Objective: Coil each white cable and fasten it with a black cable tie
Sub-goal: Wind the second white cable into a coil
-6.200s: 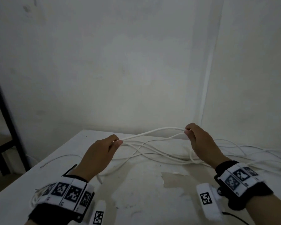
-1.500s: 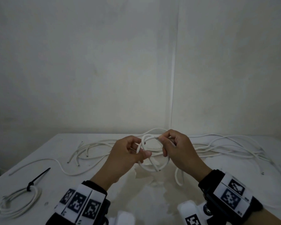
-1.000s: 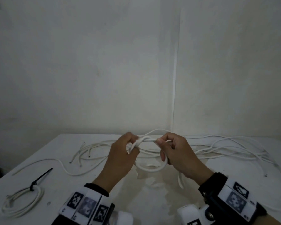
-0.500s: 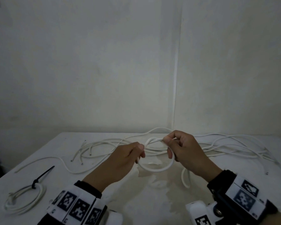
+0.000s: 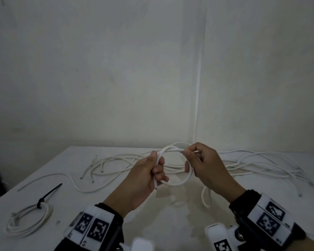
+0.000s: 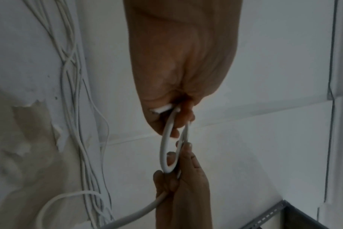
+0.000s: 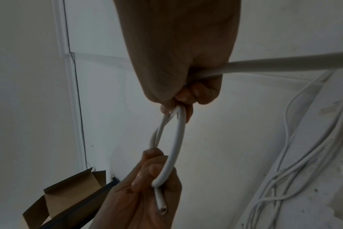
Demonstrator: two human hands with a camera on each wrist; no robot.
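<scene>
Both hands hold a small loop of white cable (image 5: pixel 178 182) above the table's middle. My left hand (image 5: pixel 152 169) grips the loop's left side, with the cut cable end (image 5: pixel 156 187) poking out below the fingers. My right hand (image 5: pixel 192 160) pinches the loop's top right, and the cable's free length (image 5: pixel 205 196) trails down to the table. The left wrist view shows the loop (image 6: pixel 167 145) between the two hands; the right wrist view shows the loop (image 7: pixel 174 148) and the cut end (image 7: pixel 162 210) too. A finished coil (image 5: pixel 28 221) with a black cable tie (image 5: pixel 47 195) lies front left.
Several loose white cables (image 5: pixel 252 165) sprawl across the back of the white table (image 5: pixel 170 223) and to the right edge. Cut ends (image 5: pixel 92 175) lie at the left of the pile. Walls meet in a corner behind. A cardboard box (image 7: pixel 65 199) shows beside the table.
The left hand has come back to the loop and gripped its left side. The loop has widened between the hands, with the right hand still pinching its top.
</scene>
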